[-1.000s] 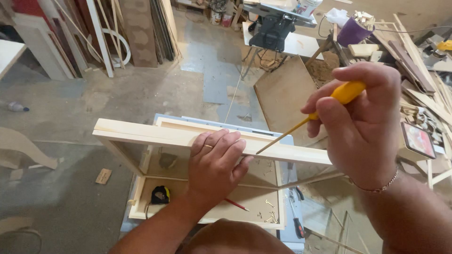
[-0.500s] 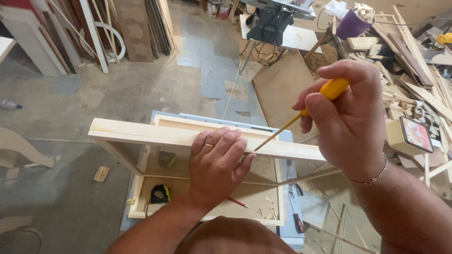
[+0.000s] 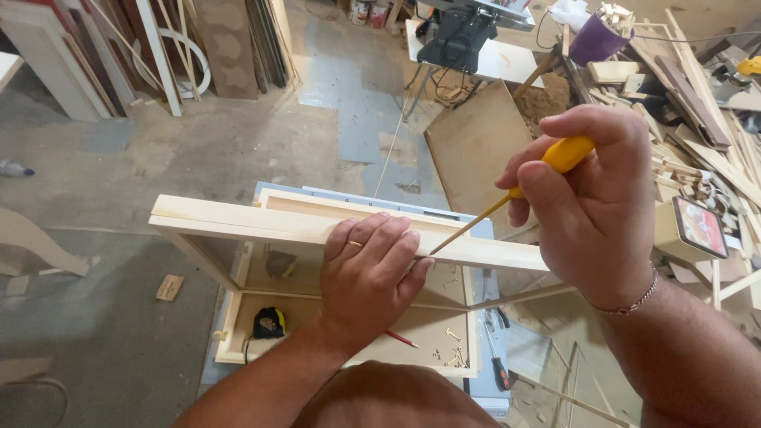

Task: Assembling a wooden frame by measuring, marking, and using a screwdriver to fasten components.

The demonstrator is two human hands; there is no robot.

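A pale wooden frame (image 3: 261, 226) stands on edge across the work area, its joints already assembled. The left hand (image 3: 369, 277) lies flat and open on the frame's smooth top rail, steadying it. The right hand (image 3: 594, 206), closed around a yellow-handled screwdriver (image 3: 507, 198), angles the thin shaft at the rail just beside the left fingertips. Small loose screws (image 3: 452, 353) lie in the tray below the frame, suggesting that fastening is unfinished.

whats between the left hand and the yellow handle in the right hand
In the head view, the tool's thin shaft spans that stretch, slanting from the yellow handle in the right hand down to the wooden rail beside the left hand.
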